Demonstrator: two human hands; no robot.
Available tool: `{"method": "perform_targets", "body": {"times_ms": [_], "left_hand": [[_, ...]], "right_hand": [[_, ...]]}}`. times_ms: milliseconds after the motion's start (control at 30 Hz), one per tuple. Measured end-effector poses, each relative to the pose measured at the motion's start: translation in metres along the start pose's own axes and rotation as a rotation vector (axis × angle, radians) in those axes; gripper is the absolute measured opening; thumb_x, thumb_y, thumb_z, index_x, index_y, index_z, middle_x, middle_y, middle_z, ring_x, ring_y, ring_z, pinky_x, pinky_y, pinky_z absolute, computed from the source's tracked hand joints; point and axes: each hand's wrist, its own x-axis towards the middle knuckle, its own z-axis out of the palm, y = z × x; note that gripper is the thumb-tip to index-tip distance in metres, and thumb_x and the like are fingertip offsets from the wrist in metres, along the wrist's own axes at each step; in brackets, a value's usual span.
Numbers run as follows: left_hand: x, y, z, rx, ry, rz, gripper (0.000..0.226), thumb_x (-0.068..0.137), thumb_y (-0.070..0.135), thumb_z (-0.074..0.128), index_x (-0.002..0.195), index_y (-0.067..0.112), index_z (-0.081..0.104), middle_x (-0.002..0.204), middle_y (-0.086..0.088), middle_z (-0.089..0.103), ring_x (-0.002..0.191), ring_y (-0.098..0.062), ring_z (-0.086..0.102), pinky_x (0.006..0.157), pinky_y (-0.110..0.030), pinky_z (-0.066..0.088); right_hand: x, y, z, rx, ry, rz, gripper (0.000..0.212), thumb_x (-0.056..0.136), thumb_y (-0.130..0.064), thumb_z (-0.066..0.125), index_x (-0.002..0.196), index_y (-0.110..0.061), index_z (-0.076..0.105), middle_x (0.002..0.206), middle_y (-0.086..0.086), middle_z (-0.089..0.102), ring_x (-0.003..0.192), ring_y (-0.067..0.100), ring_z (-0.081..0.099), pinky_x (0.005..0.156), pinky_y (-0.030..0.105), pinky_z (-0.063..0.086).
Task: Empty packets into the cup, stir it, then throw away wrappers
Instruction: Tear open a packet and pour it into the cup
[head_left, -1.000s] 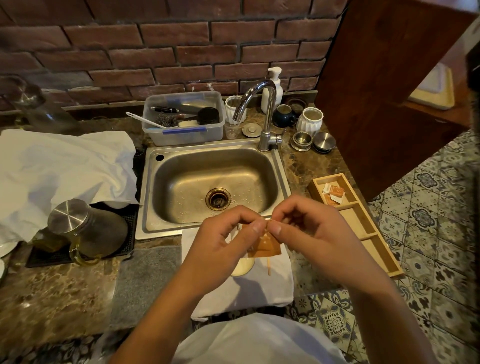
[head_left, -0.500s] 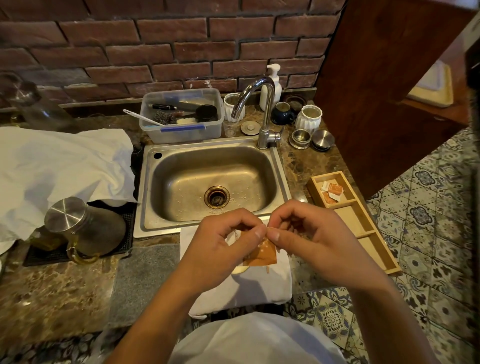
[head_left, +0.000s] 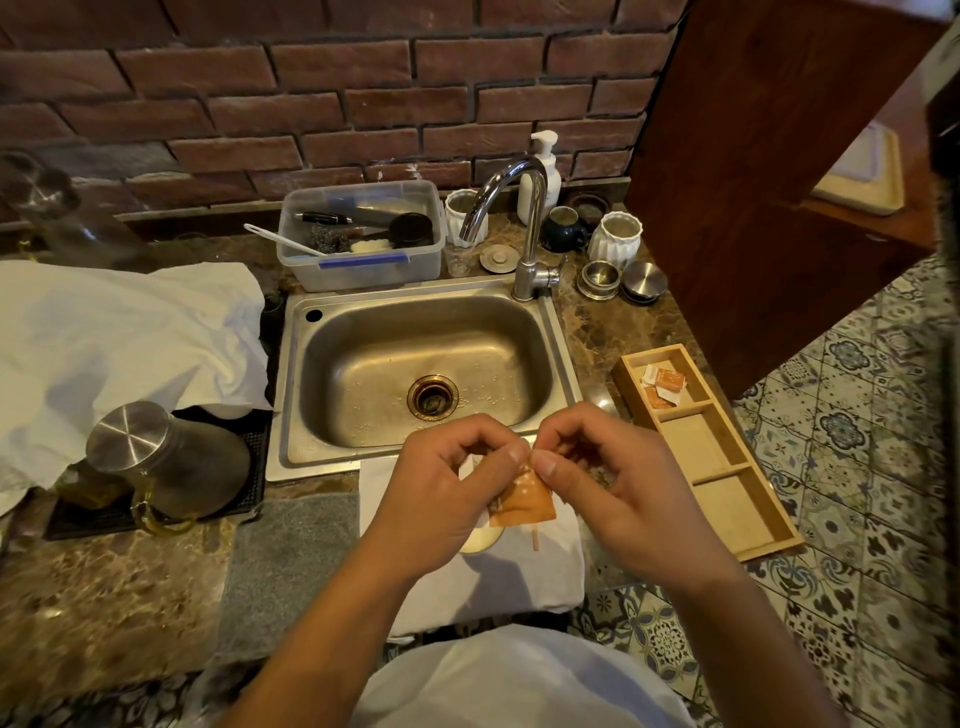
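Observation:
A small orange packet (head_left: 523, 500) hangs between my two hands, above a white cloth (head_left: 498, 577) in front of the sink. My left hand (head_left: 447, 493) and my right hand (head_left: 605, 478) both pinch the packet's top edge with thumb and forefinger. Below the packet, a cup (head_left: 480, 540) with pale liquid shows partly under my left hand, and a thin wooden stick (head_left: 535, 538) pokes out beside it. More orange and white packets (head_left: 665, 384) lie in the far compartment of a wooden tray (head_left: 727, 467) to the right.
A steel sink (head_left: 426, 364) with a tap (head_left: 519, 218) lies behind my hands. A glass kettle (head_left: 161, 462) with a metal lid stands on a black mat at the left, beside a white cloth (head_left: 119, 338). A plastic tub (head_left: 363, 234), cups and a soap bottle (head_left: 540, 176) line the brick wall.
My hands stay together on the packet's top edge, with only slight finger shifts. The packet hangs in much the same place.

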Motion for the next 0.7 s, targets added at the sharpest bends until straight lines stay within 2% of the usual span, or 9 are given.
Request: {"method": "perform_targets", "body": {"times_ms": [167, 333, 467, 600, 700], "left_hand": [[0.0013, -0.0023, 0.002, -0.06, 0.042, -0.051, 0.013, 0.084, 0.013, 0.064, 0.08, 0.004, 0.073, 0.072, 0.001, 0.07, 0.069, -0.005, 0.062, 0.066, -0.018, 0.05], [0.0024, -0.0041, 0.0036, -0.145, 0.089, -0.134, 0.013, 0.085, 0.017, 0.068, 0.079, 0.007, 0.073, 0.071, -0.005, 0.069, 0.068, -0.012, 0.062, 0.064, -0.025, 0.051], [0.0006, -0.0011, 0.0016, -0.161, 0.049, -0.145, 0.021, 0.089, 0.027, 0.066, 0.086, 0.009, 0.076, 0.075, -0.002, 0.072, 0.07, -0.012, 0.064, 0.066, -0.023, 0.052], [-0.0014, 0.0009, 0.0025, -0.116, 0.007, -0.131, 0.023, 0.084, 0.039, 0.069, 0.09, 0.019, 0.076, 0.075, -0.007, 0.07, 0.066, -0.023, 0.054, 0.059, -0.03, 0.044], [-0.001, 0.0014, 0.0032, -0.127, 0.027, -0.126, 0.017, 0.086, 0.032, 0.068, 0.088, 0.016, 0.075, 0.076, -0.003, 0.071, 0.07, -0.016, 0.061, 0.064, -0.025, 0.05]], "right_hand": [[-0.0012, 0.001, 0.0048, -0.103, 0.062, -0.045, 0.006, 0.097, -0.019, 0.063, 0.099, -0.015, 0.067, 0.087, -0.007, 0.066, 0.08, 0.018, 0.064, 0.066, 0.033, 0.053], [0.0018, 0.0011, 0.0097, -0.184, 0.111, -0.079, 0.015, 0.097, -0.03, 0.059, 0.102, -0.019, 0.067, 0.09, -0.01, 0.066, 0.082, 0.012, 0.063, 0.067, 0.019, 0.05], [0.003, 0.0024, 0.0068, -0.069, 0.146, -0.019, 0.016, 0.096, -0.03, 0.063, 0.103, -0.018, 0.069, 0.089, -0.011, 0.067, 0.082, 0.016, 0.066, 0.067, 0.026, 0.054], [0.0038, 0.0012, 0.0043, 0.074, 0.155, 0.048, 0.018, 0.093, -0.034, 0.062, 0.102, -0.02, 0.069, 0.089, -0.007, 0.068, 0.082, 0.019, 0.065, 0.068, 0.029, 0.055], [0.0051, 0.0011, 0.001, 0.189, 0.075, 0.116, 0.019, 0.093, -0.035, 0.062, 0.1, -0.018, 0.067, 0.085, -0.001, 0.067, 0.076, 0.015, 0.064, 0.065, 0.029, 0.053]]}}
